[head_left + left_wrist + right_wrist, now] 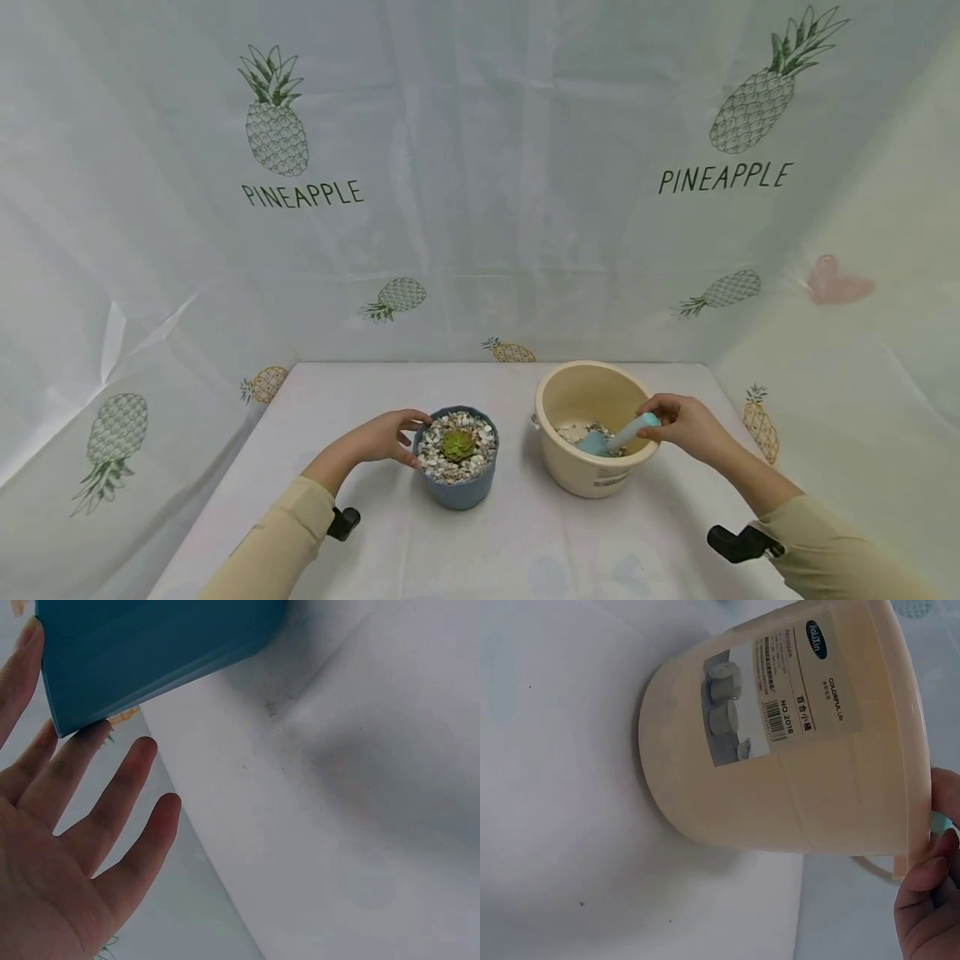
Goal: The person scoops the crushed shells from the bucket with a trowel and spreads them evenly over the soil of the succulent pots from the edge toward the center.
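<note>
A blue flowerpot stands at the table's middle, holding a green succulent among pale pebbles. My left hand touches the pot's left rim. In the left wrist view, its fingers are spread, some against the blue pot wall and others off it. My right hand grips the light blue handle of a small shovel at the right rim of a cream bucket. The shovel's blade rests inside among pebbles. From the right wrist, the bucket wall hides most of the shovel.
The table has a pale cover, with small crumbs beside the pot in the left wrist view. A pineapple-print curtain hangs behind and on both sides. The bucket bears a printed label.
</note>
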A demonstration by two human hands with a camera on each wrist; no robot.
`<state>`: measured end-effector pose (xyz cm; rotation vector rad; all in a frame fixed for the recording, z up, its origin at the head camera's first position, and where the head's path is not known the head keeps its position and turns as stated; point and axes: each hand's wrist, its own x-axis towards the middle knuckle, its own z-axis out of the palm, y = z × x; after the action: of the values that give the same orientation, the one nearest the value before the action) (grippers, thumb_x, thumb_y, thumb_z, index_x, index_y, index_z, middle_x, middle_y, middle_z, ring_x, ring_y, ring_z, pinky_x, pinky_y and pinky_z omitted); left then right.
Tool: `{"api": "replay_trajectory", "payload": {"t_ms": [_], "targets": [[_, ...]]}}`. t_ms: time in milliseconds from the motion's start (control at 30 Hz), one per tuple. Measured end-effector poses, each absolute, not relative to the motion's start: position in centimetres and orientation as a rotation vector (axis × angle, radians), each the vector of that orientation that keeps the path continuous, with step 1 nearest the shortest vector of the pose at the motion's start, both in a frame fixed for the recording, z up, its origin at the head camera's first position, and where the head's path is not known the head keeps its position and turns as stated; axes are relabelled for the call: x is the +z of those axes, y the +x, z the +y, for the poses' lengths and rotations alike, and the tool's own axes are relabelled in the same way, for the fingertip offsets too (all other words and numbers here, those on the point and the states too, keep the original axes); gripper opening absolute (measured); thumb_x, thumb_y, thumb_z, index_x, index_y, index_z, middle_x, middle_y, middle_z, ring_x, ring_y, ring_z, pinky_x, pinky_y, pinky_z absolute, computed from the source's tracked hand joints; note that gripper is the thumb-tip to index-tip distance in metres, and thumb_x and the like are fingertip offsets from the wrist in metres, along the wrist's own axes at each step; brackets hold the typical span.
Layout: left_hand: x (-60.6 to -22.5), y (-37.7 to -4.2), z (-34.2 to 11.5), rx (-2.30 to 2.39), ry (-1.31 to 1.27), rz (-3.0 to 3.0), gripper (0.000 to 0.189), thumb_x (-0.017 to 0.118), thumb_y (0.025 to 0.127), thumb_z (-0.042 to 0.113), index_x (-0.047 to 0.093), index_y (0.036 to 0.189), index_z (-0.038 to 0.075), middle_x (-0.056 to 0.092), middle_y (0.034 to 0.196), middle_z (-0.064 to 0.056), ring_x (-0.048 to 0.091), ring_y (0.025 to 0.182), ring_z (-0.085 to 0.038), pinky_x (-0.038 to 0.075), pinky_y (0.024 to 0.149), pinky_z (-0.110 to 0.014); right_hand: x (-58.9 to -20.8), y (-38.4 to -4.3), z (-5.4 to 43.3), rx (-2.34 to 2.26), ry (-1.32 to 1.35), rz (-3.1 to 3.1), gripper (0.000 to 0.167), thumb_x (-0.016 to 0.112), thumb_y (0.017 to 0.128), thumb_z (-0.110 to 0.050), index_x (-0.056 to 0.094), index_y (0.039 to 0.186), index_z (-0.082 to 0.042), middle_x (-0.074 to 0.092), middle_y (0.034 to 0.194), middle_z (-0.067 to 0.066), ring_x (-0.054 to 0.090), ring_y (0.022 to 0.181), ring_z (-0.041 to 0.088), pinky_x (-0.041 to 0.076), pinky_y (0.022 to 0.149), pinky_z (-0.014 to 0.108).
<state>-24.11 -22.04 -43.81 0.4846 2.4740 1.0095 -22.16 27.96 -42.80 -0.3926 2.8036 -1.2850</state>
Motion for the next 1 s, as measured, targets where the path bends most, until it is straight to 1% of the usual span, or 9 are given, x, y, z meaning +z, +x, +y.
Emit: {"api": "replay_trajectory", "payload": {"t_ms": [233,400,633,800,933,1000], "targets": [[-43.8,-24.2,-22.2,1.013,0.468,2.473,0.075,0.086,0.073,0.008,0.051,0.139,0.007,0.047,0.141,-0.023,0.057,0.113,-0.04,0.053,0.084,-0.044,-42.5,-22.3,27.4,-1.204,-0.402,2.833,0.022,0.082,0.079,-0.013,0.07,0.096,-0.006,0.063,0.084,0.003,0.052,0.075,0.02,0.048,0.059,0.027],[-43.9,-23.8,-22.6,1.036,0.421,2.474,0.075,0.087,0.072,0.007,0.051,0.138,0.009,0.047,0.141,-0.024,0.057,0.113,-0.041,0.053,0.083,-0.044,-42.3,-22.9,26.7,-1.166,-0.441,2.802,0.022,0.084,0.076,-0.012,0.071,0.093,-0.004,0.064,0.082,0.001,0.056,0.075,0.019,0.051,0.06,0.027],[-44.1,-23.6,-23.2,1.052,0.409,2.48,0.075,0.086,0.072,0.008,0.051,0.139,0.009,0.045,0.143,-0.024,0.058,0.112,-0.038,0.054,0.082,-0.043,-42.0,-23.3,26.2,-1.15,-0.449,2.774,0.023,0.084,0.076,-0.01,0.071,0.094,-0.002,0.064,0.082,0.001,0.058,0.076,0.019,0.052,0.061,0.028],[-44.4,-23.4,-23.4,1.099,0.396,2.473,0.074,0.085,0.074,0.008,0.051,0.14,0.009,0.045,0.142,-0.025,0.056,0.113,-0.041,0.054,0.082,-0.044,-41.8,-23.4,25.9,-1.124,-0.445,2.764,0.023,0.082,0.078,-0.009,0.068,0.095,-0.001,0.065,0.085,0.003,0.061,0.078,0.019,0.053,0.064,0.03],[-44.9,-23.0,-23.3,1.172,0.373,2.506,0.069,0.084,0.077,0.012,0.054,0.139,0.008,0.05,0.137,-0.025,0.057,0.111,-0.042,0.054,0.081,-0.044,-41.6,-23.3,26.0,-1.103,-0.419,2.76,0.026,0.08,0.08,-0.008,0.067,0.1,0.002,0.066,0.09,0.005,0.062,0.082,0.02,0.054,0.067,0.033],[-45.4,-22.5,-23.1,1.181,0.36,2.566,0.064,0.083,0.078,0.016,0.056,0.136,0.008,0.055,0.132,-0.022,0.059,0.108,-0.04,0.054,0.08,-0.044,-41.6,-23.1,26.1,-1.089,-0.418,2.766,0.029,0.08,0.081,-0.01,0.066,0.103,0.003,0.066,0.091,0.005,0.061,0.082,0.021,0.053,0.066,0.033]]}}
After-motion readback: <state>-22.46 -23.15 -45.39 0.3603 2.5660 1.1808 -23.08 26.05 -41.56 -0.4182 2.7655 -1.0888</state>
